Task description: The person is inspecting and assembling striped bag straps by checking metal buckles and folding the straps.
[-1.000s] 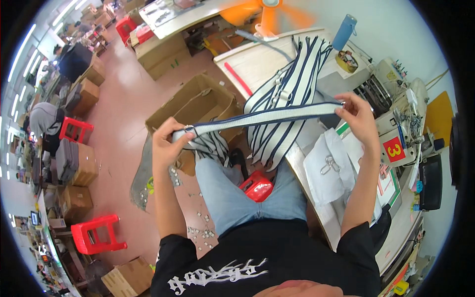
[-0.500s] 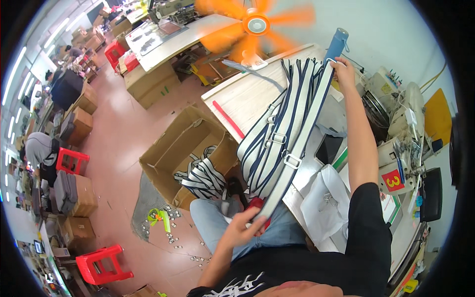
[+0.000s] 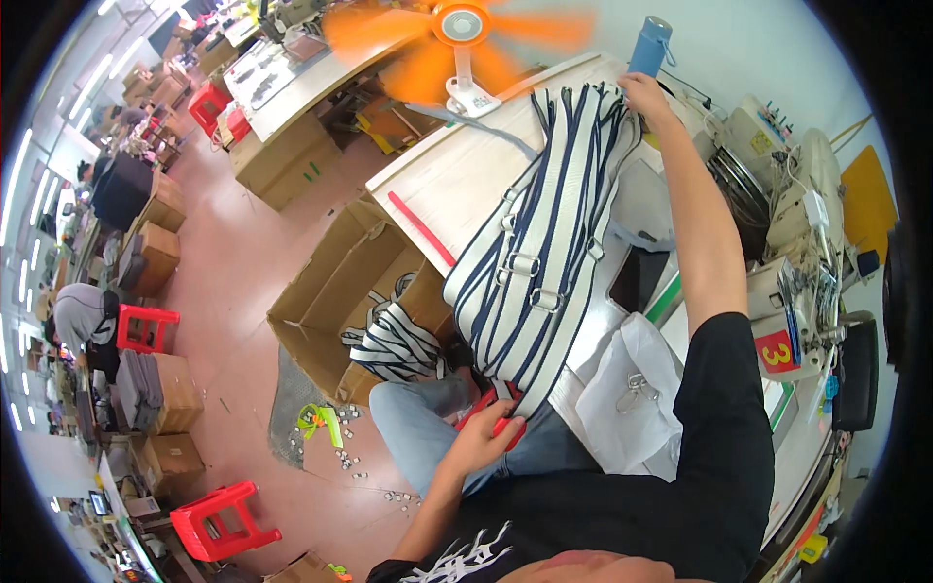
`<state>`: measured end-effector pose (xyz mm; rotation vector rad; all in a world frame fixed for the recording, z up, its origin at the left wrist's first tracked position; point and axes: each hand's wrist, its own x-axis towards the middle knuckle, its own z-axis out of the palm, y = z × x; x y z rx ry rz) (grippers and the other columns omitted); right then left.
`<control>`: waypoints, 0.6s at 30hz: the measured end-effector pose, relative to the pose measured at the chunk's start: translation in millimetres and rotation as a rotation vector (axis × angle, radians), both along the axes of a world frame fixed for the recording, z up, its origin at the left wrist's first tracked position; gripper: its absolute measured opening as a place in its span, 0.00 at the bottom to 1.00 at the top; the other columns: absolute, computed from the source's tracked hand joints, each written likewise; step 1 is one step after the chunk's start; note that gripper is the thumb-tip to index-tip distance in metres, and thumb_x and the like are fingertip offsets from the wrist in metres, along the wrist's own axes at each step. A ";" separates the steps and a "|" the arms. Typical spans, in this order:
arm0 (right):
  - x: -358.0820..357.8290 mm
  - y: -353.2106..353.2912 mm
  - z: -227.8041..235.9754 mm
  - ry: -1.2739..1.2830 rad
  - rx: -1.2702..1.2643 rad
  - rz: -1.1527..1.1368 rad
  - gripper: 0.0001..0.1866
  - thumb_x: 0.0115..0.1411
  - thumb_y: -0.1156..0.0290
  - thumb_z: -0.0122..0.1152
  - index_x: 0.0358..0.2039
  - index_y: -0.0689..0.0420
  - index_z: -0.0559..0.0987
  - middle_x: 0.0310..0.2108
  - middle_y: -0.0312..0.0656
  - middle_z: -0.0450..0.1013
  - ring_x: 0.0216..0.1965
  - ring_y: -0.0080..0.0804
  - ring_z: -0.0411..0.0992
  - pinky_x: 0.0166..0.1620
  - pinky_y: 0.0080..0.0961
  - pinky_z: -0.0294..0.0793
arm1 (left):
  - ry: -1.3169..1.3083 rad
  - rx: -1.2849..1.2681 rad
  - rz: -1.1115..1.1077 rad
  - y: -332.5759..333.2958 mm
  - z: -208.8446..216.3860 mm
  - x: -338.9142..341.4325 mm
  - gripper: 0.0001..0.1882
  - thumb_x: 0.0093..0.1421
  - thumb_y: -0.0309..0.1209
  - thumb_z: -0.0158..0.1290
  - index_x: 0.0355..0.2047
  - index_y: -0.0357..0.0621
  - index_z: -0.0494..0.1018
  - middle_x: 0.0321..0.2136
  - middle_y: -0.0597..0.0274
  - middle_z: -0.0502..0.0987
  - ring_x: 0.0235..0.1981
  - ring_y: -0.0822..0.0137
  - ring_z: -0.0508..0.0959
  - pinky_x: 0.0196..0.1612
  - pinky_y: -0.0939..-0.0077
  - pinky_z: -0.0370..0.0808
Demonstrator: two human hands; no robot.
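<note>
A thick bundle of white webbing straps point(image 3: 530, 223) with navy edges and metal buckles lies over the table edge, its near part hanging toward my lap. My right hand point(image 3: 644, 95) is closed at the far end of the bundle, fingers pinching strap ends beside a blue bottle point(image 3: 652, 46). Above my thighs, my left hand point(image 3: 480, 439) is closed round the near end of the rightmost strap. A red object point(image 3: 512, 428) shows by its fingers; what it is I cannot make out. More striped straps point(image 3: 397, 342) lie heaped in an open cardboard box point(image 3: 309, 291).
An orange fan point(image 3: 461, 24) spins at the table's far edge. A red strip point(image 3: 421, 228) lies on the table point(image 3: 408, 175). To the right are a sewing machine point(image 3: 792, 272), a white bag point(image 3: 632, 398) and a dark phone-like slab point(image 3: 639, 280). Small metal pieces litter the floor.
The single strap held stretched between my hands has come down onto the right side of the bundle. My right hand has moved slightly up and left in the view, which itself has shifted.
</note>
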<state>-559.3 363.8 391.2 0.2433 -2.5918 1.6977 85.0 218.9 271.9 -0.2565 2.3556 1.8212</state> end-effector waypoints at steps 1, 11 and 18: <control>9.5 6.2 1.2 0.001 -0.079 0.042 0.18 0.65 0.63 0.62 0.50 0.61 0.83 0.42 0.40 0.81 0.42 0.30 0.77 0.45 0.27 0.77 | -0.020 -0.072 -0.038 0.9 -5.7 1.8 0.18 0.69 0.36 0.58 0.50 0.31 0.75 0.42 0.40 0.82 0.47 0.45 0.82 0.52 0.60 0.77; 252.5 45.8 63.7 0.006 -0.386 0.223 0.13 0.73 0.69 0.53 0.52 0.58 0.79 0.46 0.38 0.79 0.47 0.27 0.78 0.49 0.28 0.77 | -0.137 -0.027 -0.074 -22.2 -183.5 38.7 0.12 0.68 0.27 0.55 0.48 0.33 0.78 0.41 0.53 0.83 0.42 0.63 0.83 0.46 0.69 0.79; 406.7 117.8 41.0 0.022 -0.089 0.436 0.07 0.72 0.71 0.56 0.42 0.60 0.80 0.37 0.35 0.77 0.36 0.22 0.77 0.39 0.21 0.74 | 0.136 -0.017 0.226 -97.3 -195.3 41.7 0.10 0.68 0.27 0.55 0.46 0.34 0.78 0.34 0.57 0.83 0.37 0.69 0.82 0.42 0.72 0.79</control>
